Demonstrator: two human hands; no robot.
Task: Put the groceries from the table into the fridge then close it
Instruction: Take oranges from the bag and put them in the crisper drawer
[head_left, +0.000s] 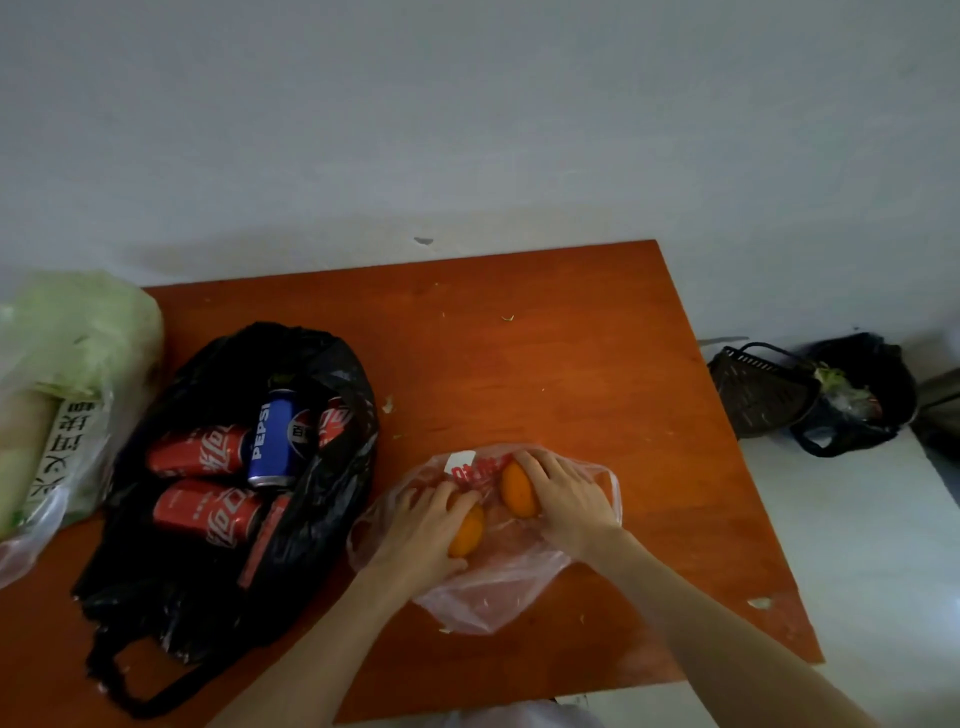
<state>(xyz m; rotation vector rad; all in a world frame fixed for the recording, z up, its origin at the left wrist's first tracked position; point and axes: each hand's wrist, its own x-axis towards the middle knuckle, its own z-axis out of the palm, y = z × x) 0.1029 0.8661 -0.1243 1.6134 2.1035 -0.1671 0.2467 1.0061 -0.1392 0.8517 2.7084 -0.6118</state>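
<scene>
Leftmost, a cabbage in a clear bag lies at the edge of the orange table. Just beside it a black plastic bag lies open with red cola cans and one blue Pepsi can inside. Nearer the middle, a thin clear bag with red print lies flat on the table, and both hands work at it. The left hand curls round one orange, which shows at its thumb side. The right hand grips a second orange, which sits under its fingers toward the left. The two oranges are close but apart. Off the table's right edge, on the floor, stand a dark basket and a black rubbish bag.
</scene>
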